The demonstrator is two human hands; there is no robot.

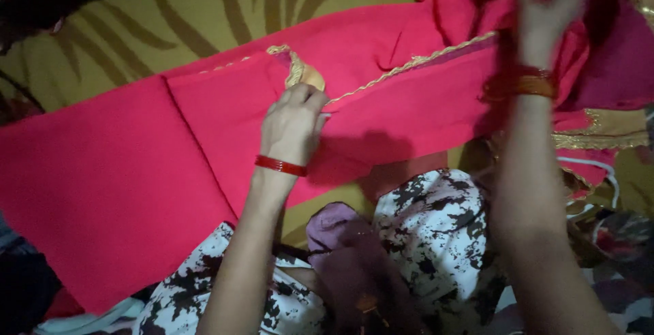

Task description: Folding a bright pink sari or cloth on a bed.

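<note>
A red cloth (136, 164) lies spread across the middle of the view, from the lower left up to the upper right, over an olive sheet (204, 8) patterned with dark stripes. A gold trim (409, 64) runs along the cloth's upper edge, from near the centre up toward the right. A crease crosses the cloth left of centre, and its lower edge slants over the person's lap.

The left hand (293, 125) rests at the trimmed edge near the centre, fingers closed together, pinching the cloth where the trim curls into a small loop. A red bangle (281, 165) circles that wrist.

The right hand (545, 8) is raised at the upper right, blurred, fingers clamped into a bunched mass of the same red cloth. Orange bangles (535, 83) sit on that wrist.

Below, the person's knees are covered in black-and-white print fabric (436, 233), with a mauve cloth (340, 239) between them.

The left stretch of the red cloth lies flat and uncovered; bare sheet shows above it. At the right edge, heaped red and gold-bordered fabric crowds the space around the right hand.
</note>
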